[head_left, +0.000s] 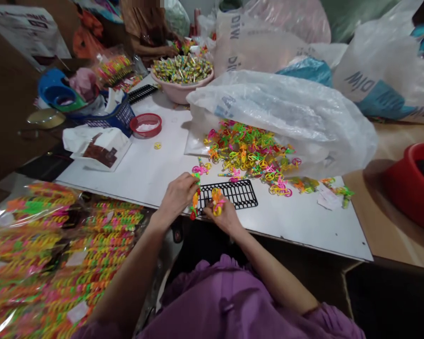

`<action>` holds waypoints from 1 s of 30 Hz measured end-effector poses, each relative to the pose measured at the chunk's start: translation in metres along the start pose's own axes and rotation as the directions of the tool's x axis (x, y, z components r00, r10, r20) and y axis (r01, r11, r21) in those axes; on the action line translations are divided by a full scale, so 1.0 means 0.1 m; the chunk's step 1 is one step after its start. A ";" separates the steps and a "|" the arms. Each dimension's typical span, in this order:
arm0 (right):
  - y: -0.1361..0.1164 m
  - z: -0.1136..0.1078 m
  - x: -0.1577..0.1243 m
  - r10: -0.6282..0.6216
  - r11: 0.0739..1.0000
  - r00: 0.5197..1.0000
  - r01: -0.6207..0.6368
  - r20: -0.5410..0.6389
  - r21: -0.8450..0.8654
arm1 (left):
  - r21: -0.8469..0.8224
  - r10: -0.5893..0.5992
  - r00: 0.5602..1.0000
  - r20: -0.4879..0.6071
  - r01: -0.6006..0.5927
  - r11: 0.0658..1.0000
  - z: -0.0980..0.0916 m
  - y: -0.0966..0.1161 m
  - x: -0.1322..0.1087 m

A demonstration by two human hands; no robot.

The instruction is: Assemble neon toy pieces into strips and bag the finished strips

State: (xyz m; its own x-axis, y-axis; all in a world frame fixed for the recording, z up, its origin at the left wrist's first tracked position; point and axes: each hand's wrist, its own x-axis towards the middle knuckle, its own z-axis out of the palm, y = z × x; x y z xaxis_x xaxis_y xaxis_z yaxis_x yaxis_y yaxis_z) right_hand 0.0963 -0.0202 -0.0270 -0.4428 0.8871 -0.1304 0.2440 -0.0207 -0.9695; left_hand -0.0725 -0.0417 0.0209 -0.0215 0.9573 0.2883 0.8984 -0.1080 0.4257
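My left hand (178, 194) is closed on a stack of small neon plastic toy pieces (195, 201) at the left end of a black plastic grid rack (237, 193). My right hand (223, 213) pinches a yellow and pink toy piece (217, 199) just in front of the rack. The rack lies flat on a white board (155, 169). Behind it a heap of loose neon toy pieces (250, 153) spills from a large clear plastic bag (286, 117).
Cellophane packs of neon toys (56, 254) are piled at the left. A red bucket (415, 183) stands at the right edge. Farther back are a pink basin of wrapped items (182, 77), a red round basket (146, 125), a blue basket (116, 117), big sacks, and another person's hand (167, 49).
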 end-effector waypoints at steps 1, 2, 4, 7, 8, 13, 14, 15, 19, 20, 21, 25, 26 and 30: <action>0.07 0.07 -0.02 0.013 1.000 1.000 -0.013 0.004 -0.021 | -0.015 -0.020 0.999 -0.048 0.019 1.000 -0.04 0.01 -0.04; 0.13 0.13 -0.03 0.014 0.999 1.000 -0.014 -0.002 -0.038 | -0.032 -0.050 0.993 -0.103 0.047 0.998 -0.09 0.02 -0.11; 0.23 0.22 -0.03 -0.019 0.996 1.000 0.018 -0.007 -0.085 | -0.072 -0.121 0.980 -0.161 0.110 0.991 -0.14 0.04 -0.29; 0.27 0.25 -0.02 -0.139 0.957 0.990 0.143 0.034 -0.253 | -0.168 -0.220 0.973 -0.073 0.205 0.964 -0.08 0.09 -0.60; 0.25 0.24 -0.02 -0.178 0.928 0.982 0.188 0.063 -0.321 | -0.213 -0.254 0.967 -0.033 0.242 0.947 -0.03 0.11 -0.69; 0.16 0.16 -0.09 -0.189 0.774 0.958 0.281 0.217 -0.567 | -0.328 -0.420 0.907 -0.035 0.387 0.862 0.29 0.30 -0.90; 0.14 0.14 -0.10 -0.171 0.757 0.958 0.276 0.228 -0.592 | -0.334 -0.429 0.902 -0.046 0.391 0.858 0.32 0.34 -0.91; 0.13 0.14 -0.10 -0.155 0.739 0.959 0.272 0.238 -0.616 | -0.342 -0.426 0.903 -0.054 0.384 0.858 0.34 0.37 -0.92; 0.09 0.15 -0.04 -0.117 0.652 0.952 0.288 0.282 -0.702 | -0.311 -0.345 0.936 -0.068 0.309 0.899 0.28 0.43 -0.92; 0.08 0.17 -0.03 -0.115 0.640 0.948 0.299 0.296 -0.708 | -0.266 -0.325 0.943 -0.073 0.295 0.918 0.24 0.43 -0.90; 0.07 0.18 -0.03 -0.116 0.636 0.945 0.307 0.306 -0.708 | -0.210 -0.303 0.949 -0.086 0.280 0.937 0.20 0.42 -0.87; 0.07 0.22 -0.09 -0.125 0.662 0.951 0.292 0.282 -0.690 | -0.047 -0.101 0.987 -0.122 0.096 0.994 0.13 0.35 -0.75; 0.08 0.20 -0.10 -0.131 0.678 0.952 0.289 0.276 -0.676 | -0.039 -0.020 0.994 -0.108 0.016 0.999 0.13 0.32 -0.73; 0.08 -0.03 0.11 -0.114 0.772 0.874 0.377 0.473 -0.512 | -0.076 0.152 0.988 -0.036 -0.155 0.985 0.19 0.22 -0.71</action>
State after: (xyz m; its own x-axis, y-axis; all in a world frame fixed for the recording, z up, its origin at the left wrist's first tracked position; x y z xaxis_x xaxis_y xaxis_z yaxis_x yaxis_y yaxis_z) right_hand 0.0957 -0.0096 -0.0355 -0.8225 0.5597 -0.1015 0.4627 0.5545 -0.6917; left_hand -0.0428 -0.1073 -0.0069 0.0996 0.9193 0.3806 0.8551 -0.2747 0.4396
